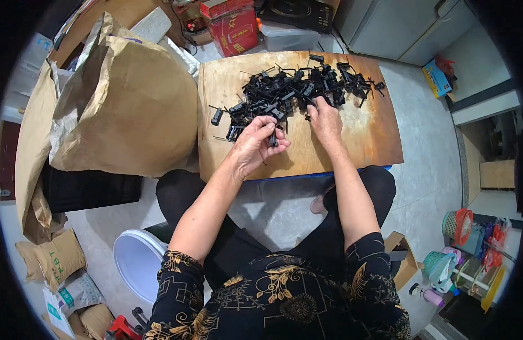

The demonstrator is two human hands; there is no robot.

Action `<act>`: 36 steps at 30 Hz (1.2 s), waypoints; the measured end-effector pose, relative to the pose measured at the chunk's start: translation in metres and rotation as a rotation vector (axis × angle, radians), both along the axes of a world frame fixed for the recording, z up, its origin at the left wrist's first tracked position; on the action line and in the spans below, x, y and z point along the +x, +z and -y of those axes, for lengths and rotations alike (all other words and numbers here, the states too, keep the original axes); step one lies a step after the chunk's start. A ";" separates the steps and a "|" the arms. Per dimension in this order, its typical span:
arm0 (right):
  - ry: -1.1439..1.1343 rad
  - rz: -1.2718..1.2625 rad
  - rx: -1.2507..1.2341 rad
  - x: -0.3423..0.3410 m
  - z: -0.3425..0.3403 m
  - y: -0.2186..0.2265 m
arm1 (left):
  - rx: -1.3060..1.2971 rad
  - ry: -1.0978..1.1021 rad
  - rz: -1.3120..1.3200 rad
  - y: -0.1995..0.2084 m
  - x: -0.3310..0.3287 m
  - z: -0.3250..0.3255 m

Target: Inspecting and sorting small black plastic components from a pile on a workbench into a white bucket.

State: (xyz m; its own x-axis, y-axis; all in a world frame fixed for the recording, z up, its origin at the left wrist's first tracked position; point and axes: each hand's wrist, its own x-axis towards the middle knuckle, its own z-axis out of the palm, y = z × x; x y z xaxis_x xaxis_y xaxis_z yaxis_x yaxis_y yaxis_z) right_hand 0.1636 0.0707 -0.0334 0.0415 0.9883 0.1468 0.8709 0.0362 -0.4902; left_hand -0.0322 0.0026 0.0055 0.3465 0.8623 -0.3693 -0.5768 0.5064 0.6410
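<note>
A heap of small black plastic parts (284,88), many with thin rods sticking out, lies across the wooden board (363,133) in front of me. Over the board's near edge, my left hand (257,143) is closed around a black plastic part (273,139), its thumb and fingers pinching it. Fingers of my right hand (326,121) are closed at the near side of the heap, and a dark piece (308,116) shows at their tips. The fingers partly hide both pieces. One loose black part (217,117) lies apart on the board's left side.
Left of the board stands a large open brown paper sack (125,107). A white bucket (139,263) is on the floor by my left leg, an open cardboard box (406,260) by my right. Beyond the board are a red box (230,28) and a clear plastic tub (292,38).
</note>
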 end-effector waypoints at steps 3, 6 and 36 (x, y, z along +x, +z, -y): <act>0.042 -0.058 0.153 -0.004 0.001 -0.002 | -0.056 0.003 0.082 -0.006 -0.003 0.001; 0.059 -0.136 0.278 0.001 0.003 0.000 | -0.105 0.017 0.093 -0.012 -0.005 0.001; 0.103 -0.334 -0.028 0.033 0.028 0.002 | 0.049 -0.045 -0.319 -0.025 0.013 0.002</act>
State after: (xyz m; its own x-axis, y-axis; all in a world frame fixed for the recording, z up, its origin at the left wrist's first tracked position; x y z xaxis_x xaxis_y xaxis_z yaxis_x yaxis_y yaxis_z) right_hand 0.1967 0.0422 -0.0318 -0.0171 0.9932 0.1148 0.6548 0.0979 -0.7494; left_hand -0.0192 0.0007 -0.0193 0.2584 0.8682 -0.4237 -0.3204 0.4907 0.8103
